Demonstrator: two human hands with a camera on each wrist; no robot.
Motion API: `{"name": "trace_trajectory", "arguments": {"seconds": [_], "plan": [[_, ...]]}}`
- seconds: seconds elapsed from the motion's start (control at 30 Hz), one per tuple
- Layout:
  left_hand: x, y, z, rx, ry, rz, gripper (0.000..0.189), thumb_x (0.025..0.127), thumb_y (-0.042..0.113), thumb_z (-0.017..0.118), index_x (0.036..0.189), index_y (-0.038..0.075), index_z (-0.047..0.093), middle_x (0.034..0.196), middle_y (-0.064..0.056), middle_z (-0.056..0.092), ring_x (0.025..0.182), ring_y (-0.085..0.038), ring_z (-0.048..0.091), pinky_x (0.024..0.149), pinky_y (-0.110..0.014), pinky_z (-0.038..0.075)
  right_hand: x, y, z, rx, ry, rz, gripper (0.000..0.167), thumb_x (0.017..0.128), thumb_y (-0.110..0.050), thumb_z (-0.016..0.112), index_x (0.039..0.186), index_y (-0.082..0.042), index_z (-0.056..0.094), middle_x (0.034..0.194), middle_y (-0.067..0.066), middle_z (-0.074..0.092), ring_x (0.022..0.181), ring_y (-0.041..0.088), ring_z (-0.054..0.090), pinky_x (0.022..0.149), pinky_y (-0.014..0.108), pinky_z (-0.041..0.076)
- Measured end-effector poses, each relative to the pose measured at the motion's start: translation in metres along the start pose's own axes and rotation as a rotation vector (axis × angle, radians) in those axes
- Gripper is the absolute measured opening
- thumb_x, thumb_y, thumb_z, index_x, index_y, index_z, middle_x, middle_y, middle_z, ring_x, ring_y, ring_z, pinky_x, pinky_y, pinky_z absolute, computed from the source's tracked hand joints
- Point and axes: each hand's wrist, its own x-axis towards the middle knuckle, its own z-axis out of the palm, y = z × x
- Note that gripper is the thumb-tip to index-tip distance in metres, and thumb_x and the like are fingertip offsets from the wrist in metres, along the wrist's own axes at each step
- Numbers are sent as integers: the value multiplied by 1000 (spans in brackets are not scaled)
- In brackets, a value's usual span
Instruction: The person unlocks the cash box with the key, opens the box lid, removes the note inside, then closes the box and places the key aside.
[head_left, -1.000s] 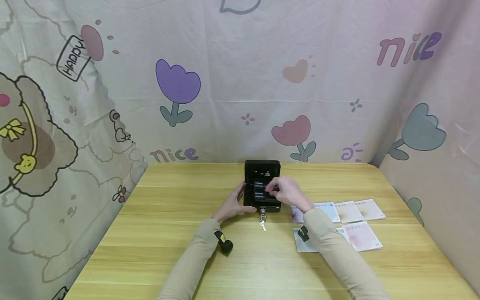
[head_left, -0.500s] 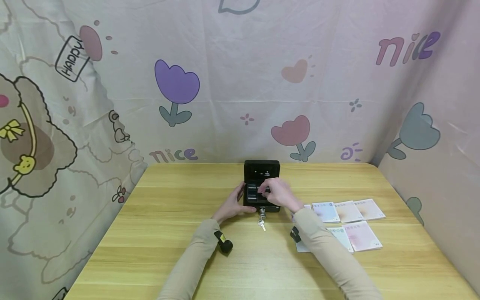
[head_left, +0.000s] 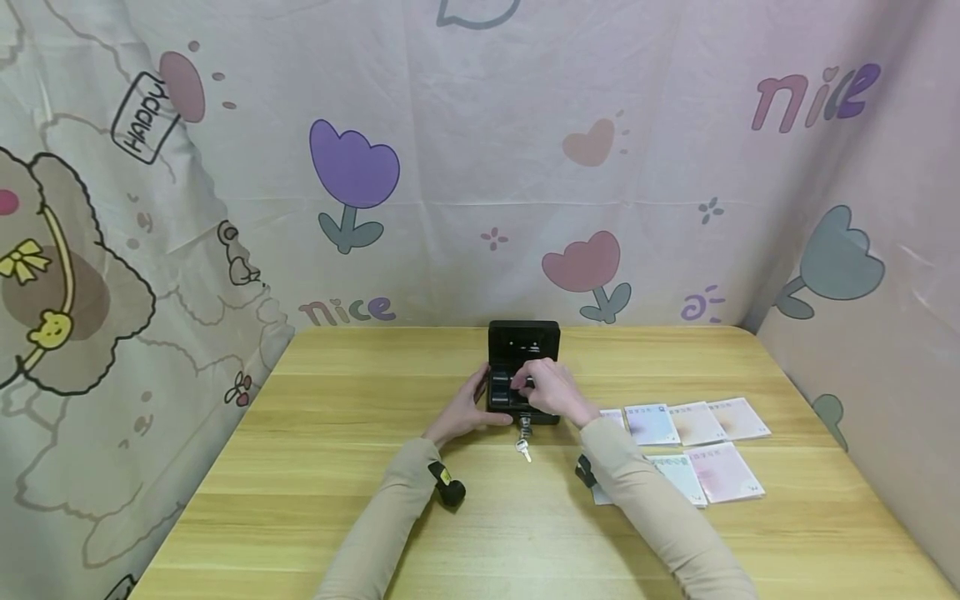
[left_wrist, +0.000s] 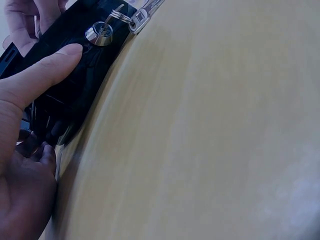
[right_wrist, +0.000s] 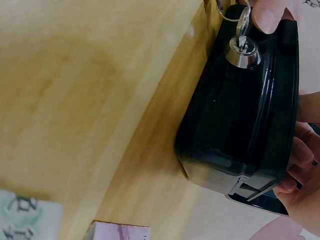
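A small black cash box [head_left: 523,340] stands on the table with its lid raised toward the back. My left hand [head_left: 459,415] grips its left front corner, thumb along the front and fingers at the side. My right hand [head_left: 551,388], fingers curled, reaches into the box and pinches the black coin tray [head_left: 501,392], which sits low inside; its grip point is hidden behind the fingers. A key stands in the front lock [right_wrist: 243,52], and a second key [head_left: 523,450] hangs from its ring in front.
Several small stacks of pastel printed paper notes [head_left: 723,472] lie in two rows to the right, partly under my right forearm. A patterned cloth [head_left: 450,167] hangs behind the wooden table [head_left: 352,400]. Black camera straps [head_left: 447,485] sit on my wrists.
The coin tray, held up and tilted a second ago, has come down and left into the box with my right hand. My left hand stays at the box.
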Motion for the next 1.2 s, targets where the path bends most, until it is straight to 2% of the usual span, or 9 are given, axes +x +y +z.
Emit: {"name": "trace_trajectory", "arguments": {"seconds": [0.27, 0.53, 0.9, 1.03, 1.2], "plan": [[-2, 1, 0, 4, 1, -1, 117, 77, 20, 88, 162, 7, 10, 170, -15, 12, 157, -36, 18, 130, -48, 21, 0, 0, 1, 3, -17, 6, 22, 81, 5, 71, 93, -11, 80, 99, 3, 79, 90, 18, 72, 62, 26, 56], [-1, 0, 1, -2, 7, 1, 118, 76, 20, 89, 162, 5, 9, 170, -16, 11, 157, -37, 17, 130, -48, 20, 0, 0, 3, -2, -13, 5, 22, 81, 6, 71, 91, -12, 80, 97, 3, 79, 90, 19, 72, 63, 28, 57], [-1, 1, 1, -32, 6, 14, 114, 78, 13, 87, 162, 5, 11, 170, -17, 12, 157, -37, 16, 130, -49, 20, -1, 4, 7, 1, -8, 0, 21, 81, 4, 71, 89, -13, 80, 96, 1, 79, 90, 19, 72, 67, 31, 59], [-2, 2, 1, -40, 7, 11, 112, 78, 11, 86, 162, 6, 12, 170, -16, 12, 157, -37, 17, 130, -48, 21, 0, 6, 8, 7, -9, -5, 22, 81, 5, 71, 90, -13, 80, 96, 2, 79, 92, 20, 73, 71, 34, 61], [-1, 0, 1, -29, 11, 1, 114, 78, 15, 87, 162, 6, 11, 170, -16, 12, 157, -36, 16, 130, -48, 21, 0, 8, 8, 26, -8, -7, 22, 82, 4, 71, 92, -13, 80, 98, 3, 79, 97, 23, 73, 79, 40, 62]]}}
